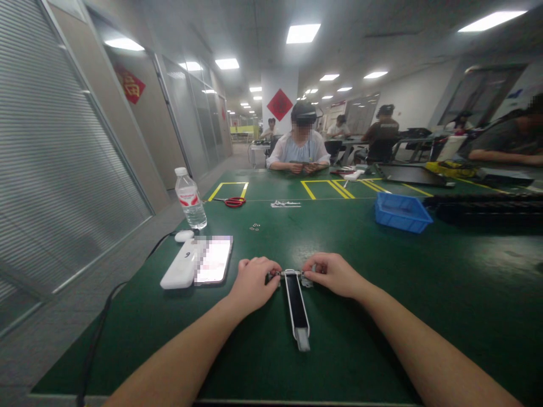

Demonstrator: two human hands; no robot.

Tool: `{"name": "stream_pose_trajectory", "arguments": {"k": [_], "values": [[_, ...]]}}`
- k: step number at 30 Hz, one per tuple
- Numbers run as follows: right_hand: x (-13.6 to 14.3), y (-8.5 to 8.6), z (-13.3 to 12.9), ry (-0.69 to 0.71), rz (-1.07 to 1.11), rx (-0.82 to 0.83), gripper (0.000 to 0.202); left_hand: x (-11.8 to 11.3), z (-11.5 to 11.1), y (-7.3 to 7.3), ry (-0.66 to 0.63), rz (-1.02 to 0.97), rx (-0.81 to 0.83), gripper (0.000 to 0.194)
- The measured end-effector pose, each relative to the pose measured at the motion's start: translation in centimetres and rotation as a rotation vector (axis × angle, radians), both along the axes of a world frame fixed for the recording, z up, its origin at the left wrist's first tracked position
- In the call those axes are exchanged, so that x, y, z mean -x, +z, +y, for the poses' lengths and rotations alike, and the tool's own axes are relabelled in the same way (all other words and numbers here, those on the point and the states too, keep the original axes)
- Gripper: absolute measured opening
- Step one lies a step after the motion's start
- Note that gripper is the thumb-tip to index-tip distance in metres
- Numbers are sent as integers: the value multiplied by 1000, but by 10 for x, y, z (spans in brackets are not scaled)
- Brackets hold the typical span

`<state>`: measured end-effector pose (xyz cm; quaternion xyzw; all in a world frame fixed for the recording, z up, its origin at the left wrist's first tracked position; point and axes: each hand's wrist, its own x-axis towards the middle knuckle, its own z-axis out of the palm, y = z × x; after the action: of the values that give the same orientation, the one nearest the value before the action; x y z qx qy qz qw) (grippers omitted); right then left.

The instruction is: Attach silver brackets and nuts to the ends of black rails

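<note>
A long, narrow black piece with a white rim (297, 305) lies on the green table in front of me, a pale grey tab (302, 340) sticking out at its near end. My left hand (255, 281) is at its far end on the left, thumb and fingertips closed on a small silvery part. Opposite, my right hand (335, 275) pinches another small part at the same end. Little clear or whitish bits (307, 282) show under the right fingertips. The fingers partly hide both small parts, so their exact kind cannot be made out.
Left of my hands are a phone with a lit screen (215, 260), a white power bank (180, 268) and a water bottle (190, 198). Farther off are red-handled scissors (235, 202), small rings (254, 227), thin white strips (286, 204) and a blue bin (401, 212). A person (299, 147) sits opposite.
</note>
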<state>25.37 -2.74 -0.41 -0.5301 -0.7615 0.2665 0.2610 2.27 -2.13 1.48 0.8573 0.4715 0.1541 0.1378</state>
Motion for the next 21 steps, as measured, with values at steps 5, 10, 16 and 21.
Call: {"name": "stream_pose_trajectory", "arguments": {"k": [5, 10, 16, 21], "values": [[0, -2, 2, 38, -19, -50, 14, 0, 0, -1, 7, -1, -1, 15], [3, -4, 3, 27, -30, -93, 17, 0, 1, -2, 5, -5, -1, 15], [-2, -4, 2, 29, 25, -49, 11, 0, 0, 1, -4, 6, 10, 16], [-2, -5, 2, 50, 10, -56, 8, 0, 0, 0, -5, 10, 2, 16]]}}
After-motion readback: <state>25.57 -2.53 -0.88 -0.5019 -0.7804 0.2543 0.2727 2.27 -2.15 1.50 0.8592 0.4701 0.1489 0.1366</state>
